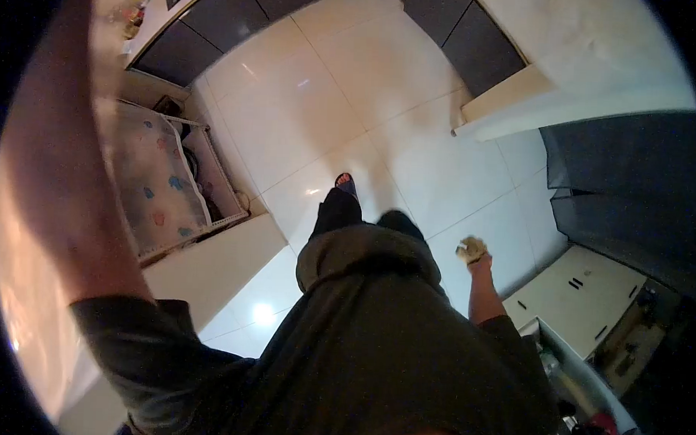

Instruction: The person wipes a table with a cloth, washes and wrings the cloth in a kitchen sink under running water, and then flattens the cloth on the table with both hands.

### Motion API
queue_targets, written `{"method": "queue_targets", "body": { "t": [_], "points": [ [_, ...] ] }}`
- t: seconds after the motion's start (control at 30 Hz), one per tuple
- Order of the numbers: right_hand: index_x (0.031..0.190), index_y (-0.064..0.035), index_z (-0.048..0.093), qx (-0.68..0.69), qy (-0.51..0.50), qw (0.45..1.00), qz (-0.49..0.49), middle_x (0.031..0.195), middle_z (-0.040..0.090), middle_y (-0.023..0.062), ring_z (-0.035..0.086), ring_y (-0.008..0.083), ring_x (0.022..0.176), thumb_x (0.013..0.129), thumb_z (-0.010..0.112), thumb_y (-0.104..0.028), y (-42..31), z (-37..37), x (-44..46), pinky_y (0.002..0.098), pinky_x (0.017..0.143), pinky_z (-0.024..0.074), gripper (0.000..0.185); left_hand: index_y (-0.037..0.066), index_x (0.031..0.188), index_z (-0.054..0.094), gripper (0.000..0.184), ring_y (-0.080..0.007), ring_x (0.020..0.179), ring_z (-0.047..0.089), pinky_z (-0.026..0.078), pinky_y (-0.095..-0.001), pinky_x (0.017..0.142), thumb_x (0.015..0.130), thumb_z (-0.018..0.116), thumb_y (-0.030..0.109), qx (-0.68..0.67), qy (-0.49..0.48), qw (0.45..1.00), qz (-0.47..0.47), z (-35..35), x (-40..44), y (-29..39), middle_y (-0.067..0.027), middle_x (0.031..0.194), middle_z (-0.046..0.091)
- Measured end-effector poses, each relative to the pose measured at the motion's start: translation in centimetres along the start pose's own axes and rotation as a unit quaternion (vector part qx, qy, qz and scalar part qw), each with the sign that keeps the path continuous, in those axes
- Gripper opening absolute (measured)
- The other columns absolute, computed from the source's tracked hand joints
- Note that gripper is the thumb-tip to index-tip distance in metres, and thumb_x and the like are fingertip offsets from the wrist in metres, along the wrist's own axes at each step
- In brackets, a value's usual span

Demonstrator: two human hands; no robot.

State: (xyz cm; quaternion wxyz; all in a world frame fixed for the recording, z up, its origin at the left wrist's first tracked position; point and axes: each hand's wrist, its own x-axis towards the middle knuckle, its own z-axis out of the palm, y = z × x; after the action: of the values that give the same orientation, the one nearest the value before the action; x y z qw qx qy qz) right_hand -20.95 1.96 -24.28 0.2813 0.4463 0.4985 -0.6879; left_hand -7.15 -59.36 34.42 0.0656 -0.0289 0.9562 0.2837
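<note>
Yellowish and crumpled, what looks like a cloth (469, 248) sits bunched in my right hand (482, 262), which hangs on the right with its fingers closed around it, above the pale tiled floor (338, 71). My left arm (66, 177) stretches along the left edge; its hand is out of view, so I cannot tell its state. Near on the right stands a white cabinet (579, 291); on the left, a rack with a patterned cover (162, 165); far off, dark cupboards (224, 21).

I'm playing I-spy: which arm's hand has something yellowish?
The right arm: the right hand holds a crumpled yellowish thing. The left arm reaches past the picture's edge, so the left hand doesn't show.
</note>
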Motion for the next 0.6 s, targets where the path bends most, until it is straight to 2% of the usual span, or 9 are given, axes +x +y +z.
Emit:
{"method": "queue_targets", "body": {
  "t": [0.07, 0.13, 0.17, 0.2, 0.23, 0.33, 0.37, 0.4, 0.6],
  "points": [
    [0.149, -0.0088, 0.049, -0.027, -0.034, 0.997, 0.067, 0.145, 0.058, 0.0182, 0.057, 0.0374, 0.131, 0.106, 0.04, -0.032, 3.1, -3.3, 1.4, 0.0567, 0.11, 0.0469, 0.05, 0.006, 0.138, 0.041, 0.049, -0.0248, 0.112, 0.056, 0.049, -0.0369, 0.089, 0.099, 0.061, 0.026, 0.026, 0.001, 0.999, 0.034, -2.2, 2.0, -4.2, -0.0113, 0.13, 0.055],
    [0.153, -0.0101, 0.047, -0.101, -0.174, 0.974, 0.106, 0.143, 0.059, 0.0188, 0.057, 0.0376, 0.131, 0.104, 0.043, -0.031, 6.0, -7.0, 2.7, 0.0562, 0.113, 0.0445, 0.053, 0.006, 0.136, 0.042, 0.046, -0.0242, 0.111, 0.057, 0.049, -0.036, 0.088, 0.099, 0.062, 0.025, 0.053, 0.011, 0.996, 0.075, -4.3, 3.0, -7.1, -0.0109, 0.128, 0.056],
    [0.152, -0.0088, 0.048, -0.208, -0.329, 0.92, 0.05, 0.143, 0.06, 0.0157, 0.059, 0.032, 0.129, 0.101, 0.043, -0.029, 6.7, -5.5, 0.4, 0.0462, 0.111, 0.0472, 0.055, 0.006, 0.135, 0.043, 0.045, -0.0239, 0.11, 0.057, 0.049, -0.0355, 0.087, 0.099, 0.062, 0.024, 0.068, 0.018, 0.993, 0.096, -5.2, 3.6, -8.6, -0.0107, 0.127, 0.056],
    [0.153, -0.0082, 0.047, -0.494, -0.296, 0.815, -0.059, 0.145, 0.059, 0.0139, 0.058, 0.03, 0.13, 0.101, 0.044, -0.031, 7.6, -3.5, 0.5, 0.043, 0.111, 0.0471, 0.056, 0.006, 0.134, 0.043, 0.044, -0.0236, 0.109, 0.058, 0.049, -0.0351, 0.086, 0.098, 0.062, 0.024, 0.081, 0.028, 0.989, 0.122, -6.1, 4.5, -10.5, -0.0106, 0.126, 0.057],
    [0.153, -0.0076, 0.046, -0.733, -0.231, 0.623, -0.141, 0.147, 0.058, 0.0121, 0.058, 0.028, 0.131, 0.1, 0.045, -0.033, 8.5, -1.7, 0.6, 0.0397, 0.111, 0.047, 0.058, 0.006, 0.133, 0.044, 0.043, -0.0233, 0.108, 0.058, 0.049, -0.0346, 0.085, 0.098, 0.062, 0.023, 0.093, 0.037, 0.985, 0.144, -7.0, 5.4, -12.4, -0.0104, 0.125, 0.057],
    [0.149, -0.0221, 0.055, -0.627, -0.261, 0.731, -0.064, 0.144, 0.063, 0.0081, 0.061, 0.0324, 0.129, 0.095, 0.057, -0.05, 7.9, 4.5, -0.2, 0.0436, 0.11, 0.0493, 0.06, 0.006, 0.13, 0.046, 0.039, -0.0223, 0.106, 0.059, 0.05, -0.0333, 0.083, 0.098, 0.063, 0.021, 0.124, 0.073, 0.968, 0.207, -9.4, 8.2, -16.8, -0.0098, 0.122, 0.058],
    [0.147, -0.025, 0.056, -0.42, -0.331, 0.845, 0.002, 0.143, 0.064, 0.0075, 0.063, 0.0334, 0.127, 0.094, 0.059, -0.053, 7.9, 5.0, 3.3, 0.045, 0.109, 0.0498, 0.06, 0.006, 0.129, 0.047, 0.038, -0.022, 0.105, 0.059, 0.05, -0.0328, 0.082, 0.098, 0.063, 0.021, 0.139, 0.085, 0.96, 0.23, -10.3, 9.5, -18.5, -0.0096, 0.121, 0.059],
    [0.146, -0.028, 0.058, -0.183, -0.388, 0.901, 0.064, 0.142, 0.065, 0.0069, 0.064, 0.0344, 0.126, 0.092, 0.061, -0.056, 7.6, 8.1, 5.4, 0.0465, 0.109, 0.0502, 0.06, 0.006, 0.128, 0.047, 0.037, -0.0217, 0.104, 0.059, 0.05, -0.0324, 0.081, 0.098, 0.063, 0.02, 0.154, 0.098, 0.95, 0.253, -11.4, 11.1, -19.9, -0.0095, 0.12, 0.059],
    [0.138, -0.0236, 0.06, -0.051, -0.203, 0.978, 0.021, 0.131, 0.067, 0.0095, 0.067, 0.0333, 0.105, 0.095, 0.058, -0.047, -1.2, 39.0, 18.4, 0.0491, 0.087, 0.0564, 0.049, 0.006, 0.121, 0.051, 0.03, -0.0198, 0.099, 0.061, 0.051, -0.0297, 0.077, 0.097, 0.064, 0.017, 0.259, 0.212, 0.844, 0.418, -20.1, 22.6, -27.3, -0.0084, 0.115, 0.062]
  ]
}}
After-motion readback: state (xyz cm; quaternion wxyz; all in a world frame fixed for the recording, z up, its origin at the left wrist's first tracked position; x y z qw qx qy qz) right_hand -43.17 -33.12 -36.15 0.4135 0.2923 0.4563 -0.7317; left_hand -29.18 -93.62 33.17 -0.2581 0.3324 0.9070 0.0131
